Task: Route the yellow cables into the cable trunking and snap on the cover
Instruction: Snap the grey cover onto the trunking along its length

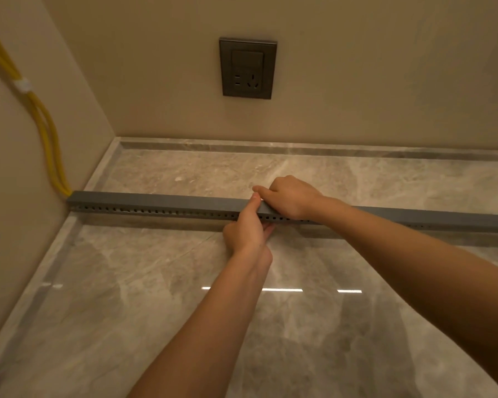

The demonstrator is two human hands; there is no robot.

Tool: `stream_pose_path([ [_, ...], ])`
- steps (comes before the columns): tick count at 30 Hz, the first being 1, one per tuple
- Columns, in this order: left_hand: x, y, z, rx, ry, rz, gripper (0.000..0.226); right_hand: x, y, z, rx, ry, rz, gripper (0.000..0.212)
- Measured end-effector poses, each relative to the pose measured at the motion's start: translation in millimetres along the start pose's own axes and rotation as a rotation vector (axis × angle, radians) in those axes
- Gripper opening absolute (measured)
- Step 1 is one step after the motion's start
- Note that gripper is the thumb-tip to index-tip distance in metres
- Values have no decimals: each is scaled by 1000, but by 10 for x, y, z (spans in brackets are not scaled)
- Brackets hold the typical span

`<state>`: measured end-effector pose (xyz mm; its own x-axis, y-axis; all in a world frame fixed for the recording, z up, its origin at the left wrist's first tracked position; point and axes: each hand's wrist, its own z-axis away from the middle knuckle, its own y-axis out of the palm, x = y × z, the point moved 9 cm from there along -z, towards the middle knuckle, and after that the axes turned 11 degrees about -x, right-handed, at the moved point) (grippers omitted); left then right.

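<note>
A long grey cable trunking (156,209) lies across the marble floor, from the left wall to the right edge of view. Its flat grey cover (167,199) sits on top along its length. Slots run along the near side. Two yellow cables (48,133) come down the left wall, held by a white tie, and enter the trunking's left end. My left hand (246,226) pinches the trunking near its middle, thumb on the cover and fingers under the near side. My right hand (289,198) presses down on the cover just to the right, fingers curled over it.
A dark wall socket (247,68) is set in the back wall above the floor. A marble skirting strip (299,149) runs along the back wall and the left wall. The glossy floor reflects ceiling lights near my forearms.
</note>
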<state>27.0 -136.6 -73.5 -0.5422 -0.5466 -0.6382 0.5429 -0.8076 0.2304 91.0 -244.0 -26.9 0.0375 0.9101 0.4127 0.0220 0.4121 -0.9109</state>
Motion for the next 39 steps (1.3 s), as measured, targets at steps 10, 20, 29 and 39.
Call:
stream_pose_path([
  [10, -130, 50, -52, -64, 41, -33, 21, 82, -537, 513, -296, -421, 69, 32],
  [20, -196, 177, -140, 1, 2, -122, 38, 12, -541, 772, -609, -574, 545, 24],
  [29, -199, 188, -140, 28, 4, -130, 46, 155, -575, 671, -631, -435, 660, 20],
  [39, -168, 181, -122, 155, 55, -110, 39, -5, -665, 615, -603, -330, 411, 13],
])
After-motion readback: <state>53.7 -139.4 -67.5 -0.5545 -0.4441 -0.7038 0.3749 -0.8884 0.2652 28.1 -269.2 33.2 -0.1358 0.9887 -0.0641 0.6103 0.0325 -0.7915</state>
